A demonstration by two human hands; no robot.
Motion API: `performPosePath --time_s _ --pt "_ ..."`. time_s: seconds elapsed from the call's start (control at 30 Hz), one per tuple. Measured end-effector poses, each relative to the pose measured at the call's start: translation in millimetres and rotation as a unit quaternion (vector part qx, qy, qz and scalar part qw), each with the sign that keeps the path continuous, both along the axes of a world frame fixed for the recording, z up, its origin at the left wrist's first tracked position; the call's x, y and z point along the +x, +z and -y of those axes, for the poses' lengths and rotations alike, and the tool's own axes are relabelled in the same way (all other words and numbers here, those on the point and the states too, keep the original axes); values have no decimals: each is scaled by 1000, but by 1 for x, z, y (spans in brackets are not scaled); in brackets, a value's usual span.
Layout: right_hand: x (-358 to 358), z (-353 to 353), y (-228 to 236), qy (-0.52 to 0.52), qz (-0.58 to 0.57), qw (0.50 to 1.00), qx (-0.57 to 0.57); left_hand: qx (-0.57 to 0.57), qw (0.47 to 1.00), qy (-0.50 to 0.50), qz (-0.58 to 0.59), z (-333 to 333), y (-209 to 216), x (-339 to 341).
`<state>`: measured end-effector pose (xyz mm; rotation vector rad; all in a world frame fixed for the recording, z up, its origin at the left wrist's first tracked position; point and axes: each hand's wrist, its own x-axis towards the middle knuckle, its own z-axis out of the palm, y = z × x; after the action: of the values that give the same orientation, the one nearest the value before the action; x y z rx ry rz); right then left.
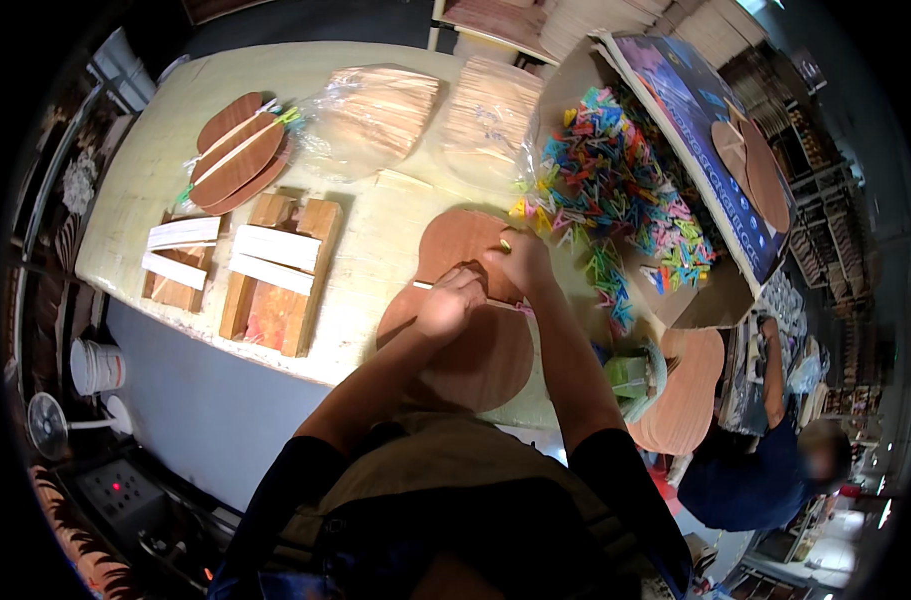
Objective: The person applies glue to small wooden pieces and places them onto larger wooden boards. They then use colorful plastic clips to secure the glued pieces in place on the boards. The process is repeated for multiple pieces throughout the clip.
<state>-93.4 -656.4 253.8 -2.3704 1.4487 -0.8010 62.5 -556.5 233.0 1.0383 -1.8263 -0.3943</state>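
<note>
A reddish-brown, guitar-shaped wooden plate (480,362) lies in front of me on the table. Across its narrow waist runs a pale wooden strip (495,303), with a pink clip (523,309) at its right end. My left hand (450,306) is closed over the strip at the waist, its fingertips pressed together; they hide the middle of the strip. Over the plate's upper right edge, my right hand (524,262) pinches a small yellow-green clip (505,245). Part of that clip is covered by the fingers.
A carton (695,312) of colourful clips (615,180) stands right, some spilled beside it. Left are clipped plates (237,165) and wooden blocks with white strips (275,258). Bagged wood strips (380,110) lie behind. Stacked plates (678,395) and another person (750,475) are at right.
</note>
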Motion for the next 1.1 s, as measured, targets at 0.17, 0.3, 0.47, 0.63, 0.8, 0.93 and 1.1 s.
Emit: performPosePath --time_s 0.17,0.3,0.47,0.63,0.8,0.93,1.1 --pt "14 6 5 63 28 993 98 -4 1000 -1 -11 -1 -3 0" --pt "82 6 8 90 258 868 415 9 1000 -9 -4 -1 -17 2" --pt "141 -6 14 152 125 803 562 241 922 -59 -298 -1 -33 -10" --pt "132 10 8 199 36 812 548 37 997 22 -65 -3 -26 -5" --pt "18 55 -15 -148 65 982 -100 21 999 -18 -26 -2 -8 5" --pt "-119 45 -49 -496 -172 851 -1 -6 999 -28 -16 -1 -4 5" --pt "-151 -14 -97 -391 -200 895 73 19 1000 -18 2 -2 -6 4"
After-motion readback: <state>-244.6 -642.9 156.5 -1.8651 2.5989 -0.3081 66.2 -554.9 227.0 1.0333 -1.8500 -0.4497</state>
